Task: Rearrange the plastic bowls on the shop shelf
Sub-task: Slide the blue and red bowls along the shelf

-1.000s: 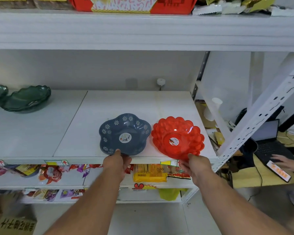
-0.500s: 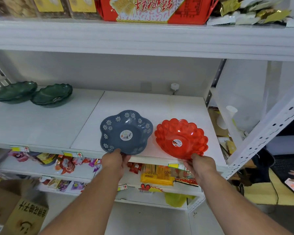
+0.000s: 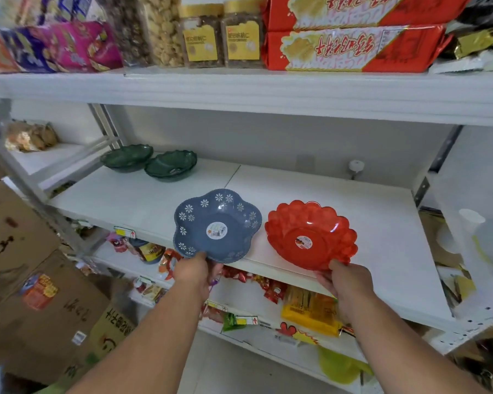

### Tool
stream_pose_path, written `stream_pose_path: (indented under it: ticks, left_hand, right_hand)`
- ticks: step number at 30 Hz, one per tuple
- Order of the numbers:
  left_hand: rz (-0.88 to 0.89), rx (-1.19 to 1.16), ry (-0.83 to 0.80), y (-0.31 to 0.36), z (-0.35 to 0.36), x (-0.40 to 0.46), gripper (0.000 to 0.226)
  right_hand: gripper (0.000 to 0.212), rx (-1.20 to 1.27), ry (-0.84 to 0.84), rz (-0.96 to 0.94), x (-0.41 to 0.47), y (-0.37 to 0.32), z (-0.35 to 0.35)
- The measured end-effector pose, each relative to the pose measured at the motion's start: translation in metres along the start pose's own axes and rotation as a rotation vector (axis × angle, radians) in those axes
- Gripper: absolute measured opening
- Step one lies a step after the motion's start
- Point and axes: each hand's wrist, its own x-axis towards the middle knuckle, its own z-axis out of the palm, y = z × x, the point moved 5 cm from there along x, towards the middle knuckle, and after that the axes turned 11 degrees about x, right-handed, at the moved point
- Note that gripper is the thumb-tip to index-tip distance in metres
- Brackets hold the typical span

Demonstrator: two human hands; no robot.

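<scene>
The blue bowl [image 3: 217, 225] sits mouth-up at the near edge of the white middle shelf [image 3: 310, 191], its near rim overhanging that edge. It is flower-shaped with lobes all round, so it has no clear long axis; white daisy prints ring its rim, and a round sticker lies in its centre, its print too small to read. The left hand [image 3: 195, 273] grips the bowl's near rim, thumb on top and fingers curled beneath.

Just to the right, close beside it but apart, is the red bowl [image 3: 310, 234], translucent and scalloped, also mouth-up and tilted slightly toward the person, with a small round sticker in its centre that cannot be read. The right hand [image 3: 350, 282] pinches its near rim, thumb over the edge and fingers under it.

Far left on the same shelf stand two dark green bowls [image 3: 171, 166], side by side and mouth-up.

On the upper shelf, red packets [image 3: 350, 48] bear large white Chinese characters printed upside down from this view, and clear jars [image 3: 219, 44] carry yellow labels with small Chinese text. Price tags with red arrows are fixed to the shelf edges. At lower left, cardboard boxes [image 3: 40, 280] show handwritten black characters.
</scene>
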Motion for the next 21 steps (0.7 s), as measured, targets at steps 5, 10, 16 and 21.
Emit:
stream_pose_path:
  ticks: [5, 10, 16, 21]
  left_hand:
    - [0.017, -0.027, 0.027, 0.024, -0.040, 0.016, 0.021]
    - [0.003, -0.009, 0.034, 0.046, -0.085, 0.039, 0.025]
    - [0.011, -0.030, 0.032, 0.069, -0.143, 0.072, 0.011]
    - [0.020, -0.078, 0.069, 0.080, -0.193, 0.100, 0.012]
  right_hand:
    - [0.009, 0.013, -0.060, 0.001, -0.023, 0.012, 0.047]
    - [0.011, -0.056, -0.089, -0.021, -0.040, 0.038, 0.096]
    - [0.013, -0.064, -0.093, -0.049, -0.060, 0.071, 0.151]
    - [0.010, -0.063, -0.139, -0.050, -0.083, 0.095, 0.200]
